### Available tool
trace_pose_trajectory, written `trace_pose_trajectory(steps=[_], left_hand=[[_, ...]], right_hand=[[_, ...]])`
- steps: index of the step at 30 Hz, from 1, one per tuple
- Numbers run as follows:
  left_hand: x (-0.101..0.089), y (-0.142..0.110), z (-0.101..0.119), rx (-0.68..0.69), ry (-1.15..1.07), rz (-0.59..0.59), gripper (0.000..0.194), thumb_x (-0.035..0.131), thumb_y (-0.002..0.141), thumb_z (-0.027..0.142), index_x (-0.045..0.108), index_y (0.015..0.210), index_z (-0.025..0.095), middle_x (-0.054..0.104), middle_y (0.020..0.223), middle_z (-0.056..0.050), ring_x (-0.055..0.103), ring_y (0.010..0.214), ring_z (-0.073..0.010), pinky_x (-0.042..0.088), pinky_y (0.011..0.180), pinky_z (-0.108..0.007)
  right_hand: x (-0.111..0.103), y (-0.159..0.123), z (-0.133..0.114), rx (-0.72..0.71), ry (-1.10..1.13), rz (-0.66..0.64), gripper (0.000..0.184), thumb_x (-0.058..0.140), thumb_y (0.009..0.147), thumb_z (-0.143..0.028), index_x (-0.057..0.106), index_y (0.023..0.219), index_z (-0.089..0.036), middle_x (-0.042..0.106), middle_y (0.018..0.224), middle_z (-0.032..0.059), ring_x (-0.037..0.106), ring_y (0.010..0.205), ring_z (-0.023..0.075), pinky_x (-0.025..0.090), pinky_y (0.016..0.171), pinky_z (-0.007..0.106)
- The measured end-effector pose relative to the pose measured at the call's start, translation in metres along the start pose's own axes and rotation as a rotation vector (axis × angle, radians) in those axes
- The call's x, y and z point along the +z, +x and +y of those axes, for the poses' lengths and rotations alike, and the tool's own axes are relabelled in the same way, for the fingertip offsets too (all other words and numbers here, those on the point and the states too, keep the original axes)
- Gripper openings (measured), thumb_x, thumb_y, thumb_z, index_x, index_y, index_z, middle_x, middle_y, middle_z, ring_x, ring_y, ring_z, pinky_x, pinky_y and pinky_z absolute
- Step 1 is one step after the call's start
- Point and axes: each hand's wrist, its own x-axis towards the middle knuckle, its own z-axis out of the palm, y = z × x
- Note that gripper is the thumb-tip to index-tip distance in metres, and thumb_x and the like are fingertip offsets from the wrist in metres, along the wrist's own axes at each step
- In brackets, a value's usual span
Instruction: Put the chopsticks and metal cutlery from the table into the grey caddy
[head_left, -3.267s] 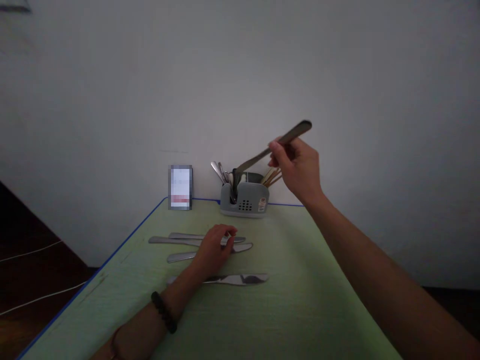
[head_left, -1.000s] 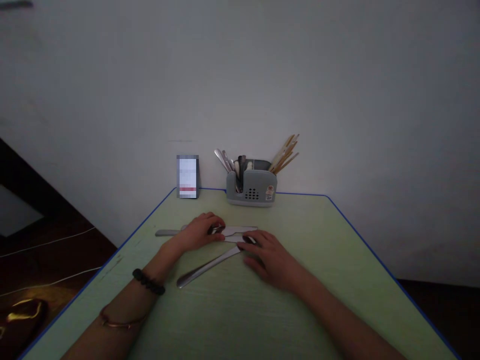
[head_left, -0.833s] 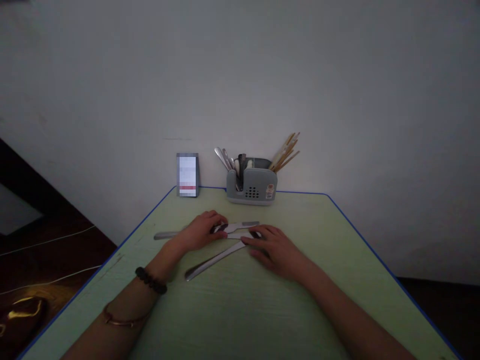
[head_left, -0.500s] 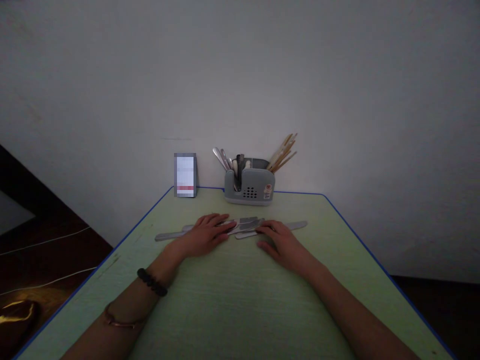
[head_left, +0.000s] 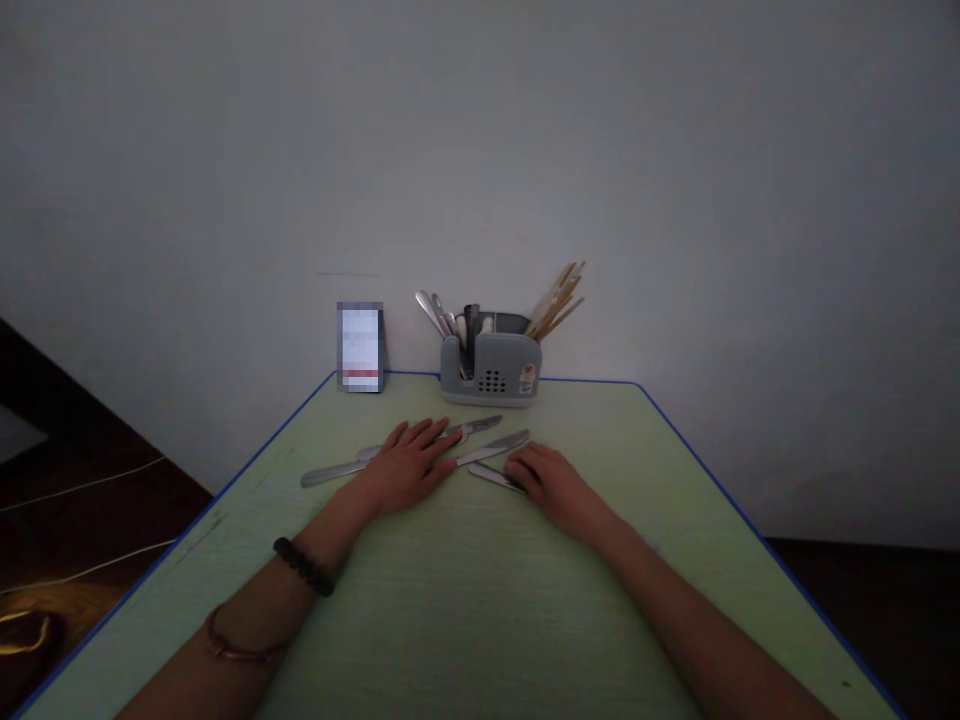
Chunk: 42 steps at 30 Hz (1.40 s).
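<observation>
My left hand [head_left: 411, 462] lies flat, palm down and fingers spread, over two silver table knives. One knife [head_left: 501, 443] has its handle out to the left of the hand and its blade out to the right. Behind it, the blade of the other knife [head_left: 484, 426] points toward the utensil holder. My right hand [head_left: 551, 480] is closed on a third table knife [head_left: 491, 476]; one rounded end sticks out toward the left hand, and the rest is hidden under the fingers.
At the back of the pale green table [head_left: 480, 620] stands a grey utensil holder [head_left: 491, 385] with several metal utensils and wooden chopsticks [head_left: 559, 300]. A phone [head_left: 361, 348] is propped to its left, against the white wall [head_left: 480, 150]. Blue edging [head_left: 720, 492] rims the table.
The knife in my right hand has turned, and its far end no longer shows to the right of the hand. Under my left hand, the two blades have spread apart.
</observation>
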Motion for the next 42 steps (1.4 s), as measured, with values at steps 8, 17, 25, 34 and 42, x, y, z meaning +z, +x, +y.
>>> trace_pose_trajectory(steps=[8, 17, 25, 34, 42], left_hand=[[0.001, 0.002, -0.001, 0.022, -0.015, 0.026, 0.048, 0.029, 0.095, 0.049, 0.037, 0.14, 0.032, 0.039, 0.146, -0.005, 0.035, 0.133, -0.0248, 0.025, 0.109, -0.045], [0.002, 0.002, -0.002, 0.036, -0.015, 0.052, 0.048, 0.031, 0.095, 0.049, 0.04, 0.138, 0.031, 0.04, 0.145, -0.005, 0.036, 0.132, -0.0258, 0.027, 0.108, -0.045], [0.002, 0.003, -0.002, 0.031, -0.008, 0.033, 0.049, 0.03, 0.095, 0.05, 0.04, 0.139, 0.031, 0.039, 0.146, -0.006, 0.035, 0.132, -0.0265, 0.028, 0.107, -0.046], [0.005, 0.004, -0.003, 0.037, 0.009, 0.04, 0.048, 0.031, 0.095, 0.048, 0.041, 0.138, 0.029, 0.042, 0.144, -0.006, 0.036, 0.131, -0.026, 0.029, 0.107, -0.045], [0.0, 0.004, 0.0, 0.075, -0.082, 0.116, 0.045, 0.039, 0.094, 0.042, 0.046, 0.134, 0.024, 0.051, 0.135, -0.008, 0.044, 0.124, -0.0249, 0.034, 0.105, -0.044]], right_hand=[[-0.006, 0.0, 0.012, 0.236, 0.245, 0.18, 0.028, 0.037, 0.093, -0.034, 0.058, 0.084, -0.018, 0.057, 0.059, -0.0031, 0.053, 0.052, 0.0119, 0.044, 0.054, 0.023], [-0.01, -0.008, 0.003, -0.052, -0.086, 0.018, 0.038, 0.065, 0.08, -0.032, 0.061, 0.117, -0.024, 0.053, 0.121, 0.011, 0.054, 0.104, 0.0223, 0.043, 0.091, 0.041], [-0.02, -0.004, -0.015, 0.051, -0.17, -0.169, 0.019, 0.057, 0.084, -0.013, 0.068, 0.098, -0.018, 0.066, 0.095, 0.0071, 0.06, 0.088, 0.018, 0.044, 0.081, 0.03], [-0.032, -0.017, -0.026, 0.098, -0.2, -0.365, 0.014, 0.05, 0.088, -0.016, 0.062, 0.093, -0.015, 0.064, 0.092, 0.0071, 0.058, 0.082, 0.0177, 0.042, 0.073, 0.027], [-0.03, -0.015, -0.029, 0.098, -0.342, -0.164, 0.024, 0.042, 0.094, -0.025, 0.057, 0.113, -0.024, 0.061, 0.104, 0.0068, 0.062, 0.074, 0.0173, 0.044, 0.065, 0.028]])
